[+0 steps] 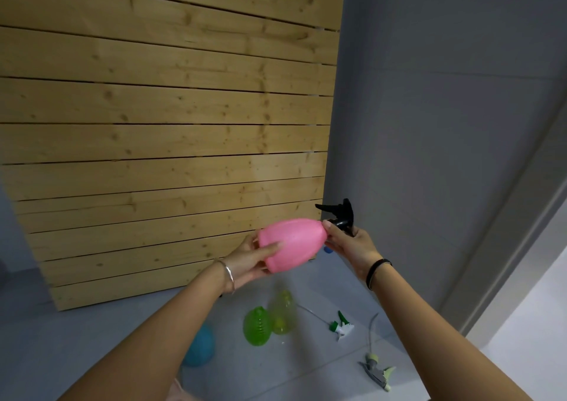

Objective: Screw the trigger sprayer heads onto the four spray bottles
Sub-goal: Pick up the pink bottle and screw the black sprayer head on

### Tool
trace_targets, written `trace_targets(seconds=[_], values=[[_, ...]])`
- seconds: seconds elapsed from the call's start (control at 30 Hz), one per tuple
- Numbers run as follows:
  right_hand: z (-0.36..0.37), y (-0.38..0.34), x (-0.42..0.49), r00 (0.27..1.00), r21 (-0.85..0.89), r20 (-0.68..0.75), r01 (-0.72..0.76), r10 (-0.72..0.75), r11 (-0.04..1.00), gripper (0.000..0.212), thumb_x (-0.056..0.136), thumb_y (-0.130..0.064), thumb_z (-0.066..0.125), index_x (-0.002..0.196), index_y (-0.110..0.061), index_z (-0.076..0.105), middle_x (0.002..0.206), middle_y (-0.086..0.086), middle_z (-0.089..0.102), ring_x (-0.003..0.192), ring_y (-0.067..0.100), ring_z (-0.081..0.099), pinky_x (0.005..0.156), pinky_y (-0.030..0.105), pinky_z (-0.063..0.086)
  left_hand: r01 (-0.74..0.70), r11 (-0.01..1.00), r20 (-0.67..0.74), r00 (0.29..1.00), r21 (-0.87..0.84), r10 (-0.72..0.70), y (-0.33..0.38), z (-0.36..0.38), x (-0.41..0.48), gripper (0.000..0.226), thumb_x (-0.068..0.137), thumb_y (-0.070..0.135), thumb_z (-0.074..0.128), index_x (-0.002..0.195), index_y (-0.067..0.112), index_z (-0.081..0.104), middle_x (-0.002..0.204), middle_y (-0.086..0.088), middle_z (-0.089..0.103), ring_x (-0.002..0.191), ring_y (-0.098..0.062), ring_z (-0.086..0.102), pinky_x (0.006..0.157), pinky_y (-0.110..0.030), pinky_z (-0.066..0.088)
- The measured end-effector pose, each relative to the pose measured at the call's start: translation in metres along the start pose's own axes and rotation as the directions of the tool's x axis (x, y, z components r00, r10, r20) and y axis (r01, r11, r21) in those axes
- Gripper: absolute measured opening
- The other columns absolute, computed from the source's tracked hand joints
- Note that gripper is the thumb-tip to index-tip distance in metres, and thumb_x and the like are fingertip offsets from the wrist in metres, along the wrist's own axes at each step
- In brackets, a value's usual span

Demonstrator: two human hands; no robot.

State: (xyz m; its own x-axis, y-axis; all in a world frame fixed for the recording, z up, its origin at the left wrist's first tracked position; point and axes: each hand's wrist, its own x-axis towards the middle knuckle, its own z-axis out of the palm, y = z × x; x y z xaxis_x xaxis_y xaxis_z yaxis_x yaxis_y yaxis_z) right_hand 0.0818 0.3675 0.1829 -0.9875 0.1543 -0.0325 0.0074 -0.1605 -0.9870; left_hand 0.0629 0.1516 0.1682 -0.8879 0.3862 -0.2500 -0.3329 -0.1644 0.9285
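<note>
pink bottle [291, 242] held up in the air, lying nearly sideways with its base toward the lower left and its neck toward the right. left hand [250, 259] wraps the wide base, fingers curled over the side. right hand [348, 244] closes on the black sprayer head [339, 215] at the neck, thumb and fingers around its collar, trigger and nozzle sticking upward. a silver bangle [229, 276] sits on the left wrist, a dark band [376, 270] on the right.

below, on the grey floor [306, 370], stand a green ribbed bottle [257, 325] and a yellow bottle [283, 311] touching side by side, with a blue bottle [201, 347] partly hidden behind the left forearm. two loose sprayer heads lie to the right, well apart from the bottles: a white and green one [343, 327] and a grey one with pale green tips [377, 371], each with its dip tube attached. a slatted wooden panel [168, 124] leans against the grey wall [445, 93] behind.
</note>
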Motion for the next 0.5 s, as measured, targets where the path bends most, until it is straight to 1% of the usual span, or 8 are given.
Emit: trace_targets(seconds=[0.07,0.13,0.2,0.27,0.33,0.4,0.43,0.5], values=[[0.001,0.002,-0.001,0.999,-0.007,0.041,-0.014,0.014,1.0,0.025,0.085,-0.021,0.066,0.106,-0.006,0.065,0.1,0.006,0.069,0.091,0.016,0.067,0.079,0.019,0.055,0.023,0.997,0.065,0.998,-0.079,-0.017,0.004,0.004,-0.003,0.055,0.087,0.039,0.052,0.136,0.017,0.042,0.128,-0.01,0.055,0.117,-0.029,0.054,0.093,-0.044,0.049],[0.005,0.003,-0.001,0.999,0.013,0.051,-0.004,0.004,1.0,0.026,0.086,-0.018,0.065,0.109,-0.005,0.064,0.103,0.007,0.069,0.091,0.015,0.066,0.068,0.014,0.055,0.132,0.99,0.07,0.989,-0.048,-0.129,0.004,0.006,-0.006,0.056,0.086,0.062,0.038,0.128,0.025,0.043,0.128,-0.009,0.053,0.117,-0.033,0.055,0.087,-0.048,0.052],[0.005,0.001,-0.001,1.0,0.042,0.027,-0.005,0.004,0.999,0.031,0.086,-0.019,0.065,0.112,-0.002,0.063,0.103,0.008,0.069,0.092,0.016,0.066,0.065,0.013,0.054,0.118,0.993,0.018,0.993,0.001,-0.118,0.001,0.006,-0.006,0.056,0.086,0.055,0.047,0.132,0.028,0.031,0.139,-0.009,0.041,0.113,-0.038,0.055,0.081,-0.048,0.055],[0.003,-0.001,-0.001,0.999,0.07,0.024,-0.028,0.026,0.997,0.03,0.086,-0.021,0.065,0.11,-0.004,0.064,0.104,0.007,0.069,0.095,0.017,0.066,0.07,0.016,0.055,-0.025,0.998,-0.021,0.999,-0.051,0.024,0.001,0.004,-0.003,0.092,0.068,0.036,0.078,0.142,0.019,0.025,0.146,-0.009,0.037,0.118,-0.034,0.052,0.088,-0.046,0.051],[0.002,0.0,-0.002,0.998,0.076,0.049,-0.051,0.047,0.996,0.027,0.086,-0.021,0.064,0.108,-0.007,0.065,0.106,0.005,0.07,0.095,0.014,0.066,0.07,0.015,0.056,-0.028,0.996,0.041,0.999,-0.089,0.032,0.004,0.006,-0.004,0.12,0.038,0.047,0.089,0.14,0.015,0.033,0.138,-0.013,0.048,0.117,-0.028,0.054,0.09,-0.039,0.051],[0.004,0.001,-0.001,0.998,0.073,0.056,-0.042,0.038,0.996,0.029,0.086,-0.019,0.064,0.112,-0.005,0.064,0.107,0.006,0.069,0.092,0.012,0.066,0.066,0.013,0.055,0.085,0.996,0.096,0.992,-0.021,-0.083,0.007,0.012,-0.012,0.094,0.061,0.069,0.064,0.137,0.022,0.033,0.133,-0.016,0.051,0.11,-0.03,0.058,0.085,-0.042,0.053],[0.005,0.001,-0.001,0.998,0.074,0.048,-0.037,0.033,0.997,0.032,0.085,-0.018,0.065,0.113,-0.003,0.063,0.108,0.008,0.069,0.092,0.013,0.066,0.065,0.013,0.054,0.139,0.99,0.08,0.987,0.008,-0.139,0.004,0.012,-0.012,0.079,0.075,0.068,0.049,0.139,0.027,0.027,0.138,-0.018,0.046,0.112,-0.034,0.057,0.085,-0.045,0.052],[0.003,-0.002,-0.001,0.999,0.086,0.026,-0.039,0.037,0.996,0.034,0.085,-0.019,0.065,0.114,-0.001,0.062,0.109,0.011,0.068,0.097,0.018,0.066,0.07,0.018,0.054,0.076,0.997,0.029,0.997,-0.008,-0.076,0.0,0.009,-0.007,0.058,0.089,0.043,0.052,0.138,0.028,0.026,0.146,-0.017,0.037,0.116,-0.036,0.053,0.086,-0.046,0.053]])
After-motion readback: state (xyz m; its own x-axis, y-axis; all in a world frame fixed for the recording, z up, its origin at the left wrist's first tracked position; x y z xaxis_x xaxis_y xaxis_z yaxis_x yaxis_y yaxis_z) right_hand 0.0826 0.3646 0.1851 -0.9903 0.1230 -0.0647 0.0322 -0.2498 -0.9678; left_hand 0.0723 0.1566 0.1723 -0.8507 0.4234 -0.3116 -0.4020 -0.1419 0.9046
